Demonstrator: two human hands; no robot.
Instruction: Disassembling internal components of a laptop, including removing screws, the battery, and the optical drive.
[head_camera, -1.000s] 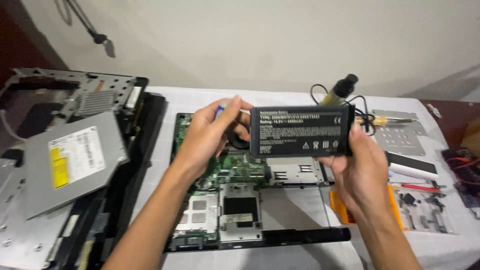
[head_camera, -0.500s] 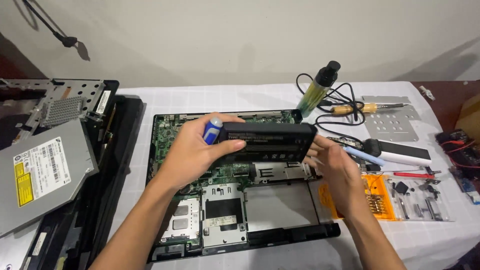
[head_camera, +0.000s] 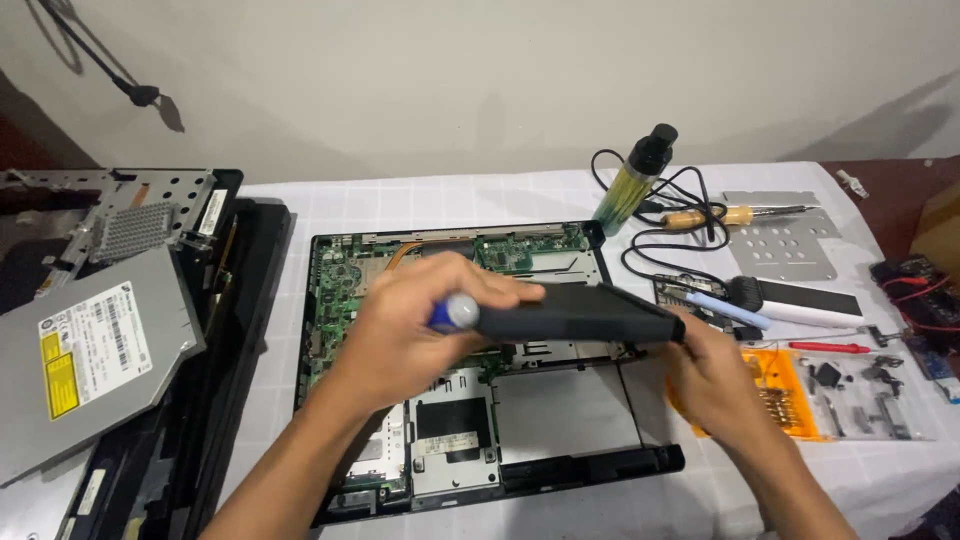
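Observation:
A long black laptop battery pack (head_camera: 580, 312) is held flat above an opened laptop base (head_camera: 470, 350) with its green circuit board exposed. My left hand (head_camera: 415, 320) grips the battery's left end, and a blue-and-silver cylinder (head_camera: 452, 312), perhaps a screwdriver handle, sticks out from the same hand. My right hand (head_camera: 712, 372) holds the battery's right end from below.
A silver optical drive (head_camera: 90, 350) and a metal bracket (head_camera: 130, 215) lie on black laptop parts at the left. To the right are a bottle of yellow liquid (head_camera: 632, 185), a soldering iron with cable (head_camera: 720, 215), a perforated metal plate (head_camera: 785, 240), and trays of small parts (head_camera: 850, 390).
The battery has tipped from label-up facing me to lying flat and has come down closer to the laptop base. Both hands lowered with it.

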